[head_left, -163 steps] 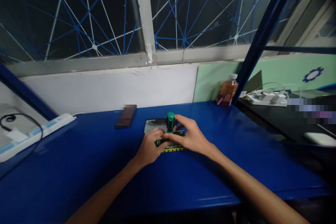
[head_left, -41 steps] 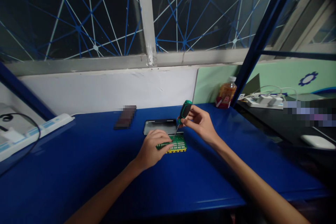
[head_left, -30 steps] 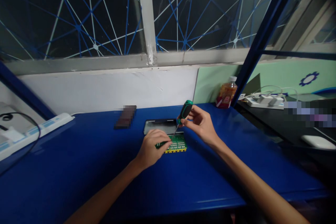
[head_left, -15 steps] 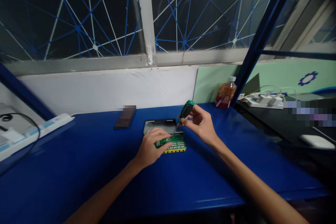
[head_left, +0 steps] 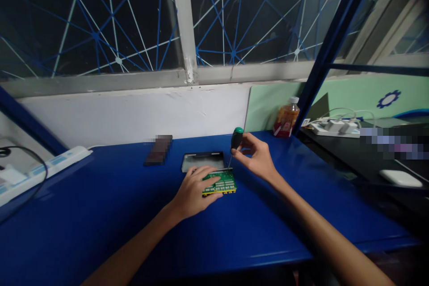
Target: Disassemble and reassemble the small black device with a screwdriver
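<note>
Behind a circuit board (head_left: 228, 178) on a table (head_left: 208, 232) lay a tray (head_left: 203, 162), with a slab (head_left: 158, 150) to the board's rear left, a bottle (head_left: 286, 120) to its rear right, a power strip (head_left: 63, 161) well left, and a screwdriver (head_left: 237, 138) above its right rear edge.

Blue tabletop (head_left: 234, 232) below window (head_left: 147, 4) with blue and pale line patterns. Capped bottle (head_left: 286, 119) upright, back right, by green panel (head_left: 261, 100). Dark flat object (head_left: 153, 155), partly pixelated, back left. White power strip (head_left: 72, 157) along left side.
</note>
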A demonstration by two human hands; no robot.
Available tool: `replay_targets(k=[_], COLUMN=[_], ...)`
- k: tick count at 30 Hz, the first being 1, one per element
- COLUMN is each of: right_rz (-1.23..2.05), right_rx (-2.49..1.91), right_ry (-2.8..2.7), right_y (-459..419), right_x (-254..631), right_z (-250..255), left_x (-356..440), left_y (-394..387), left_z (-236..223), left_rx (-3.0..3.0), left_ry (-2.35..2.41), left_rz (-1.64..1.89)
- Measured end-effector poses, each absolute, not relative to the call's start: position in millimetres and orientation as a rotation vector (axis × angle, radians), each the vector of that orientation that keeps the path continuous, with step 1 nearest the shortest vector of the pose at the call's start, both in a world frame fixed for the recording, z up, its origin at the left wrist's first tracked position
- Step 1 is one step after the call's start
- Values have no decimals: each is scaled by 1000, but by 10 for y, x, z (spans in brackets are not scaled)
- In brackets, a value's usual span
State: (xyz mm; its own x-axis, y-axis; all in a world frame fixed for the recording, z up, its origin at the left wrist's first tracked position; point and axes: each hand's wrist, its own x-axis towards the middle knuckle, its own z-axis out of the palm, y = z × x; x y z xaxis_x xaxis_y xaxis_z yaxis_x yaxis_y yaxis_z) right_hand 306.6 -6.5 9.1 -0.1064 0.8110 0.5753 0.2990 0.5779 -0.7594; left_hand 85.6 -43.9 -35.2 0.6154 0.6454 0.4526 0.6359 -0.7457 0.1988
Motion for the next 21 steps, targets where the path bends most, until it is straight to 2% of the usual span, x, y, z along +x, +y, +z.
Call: replay_targets(k=[21], right_rz=[542], right_rx=[-943], right_ry=[-1738], right_y=[-91], right_x=[3027], right_z=[90], left_x=[846], left_y=[-440], left_z=[-362], left_rx=[2807], left_ry=[1125], left_rz=[786])
